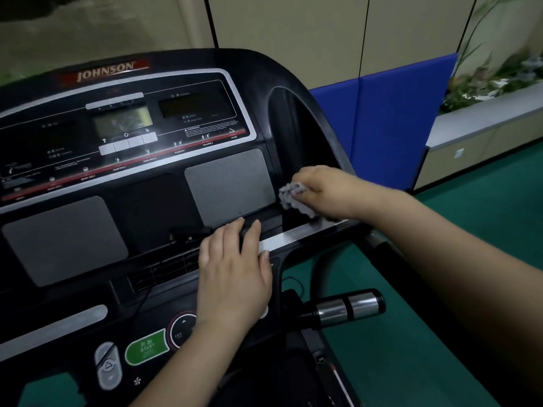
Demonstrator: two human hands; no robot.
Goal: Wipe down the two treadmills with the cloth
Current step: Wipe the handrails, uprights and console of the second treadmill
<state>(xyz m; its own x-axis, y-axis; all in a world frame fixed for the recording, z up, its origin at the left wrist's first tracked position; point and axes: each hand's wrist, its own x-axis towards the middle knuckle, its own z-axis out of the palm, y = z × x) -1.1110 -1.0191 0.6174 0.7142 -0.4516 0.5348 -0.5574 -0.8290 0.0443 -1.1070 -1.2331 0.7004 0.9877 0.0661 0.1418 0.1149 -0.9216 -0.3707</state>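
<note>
- Grey cloth bunched in right hand, fingers clamped on it, wiping recess at right side of treadmill console.
- Left hand flat on console, fingers straight, bracing.
- Mid-task by the look; second treadmill not in view.

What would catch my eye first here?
A big black treadmill console fills the left and centre. At its right edge the right hand grips a crumpled grey cloth by the cup-holder recess, while the left hand rests flat on the console. A bright green start button stands out low down.
</note>
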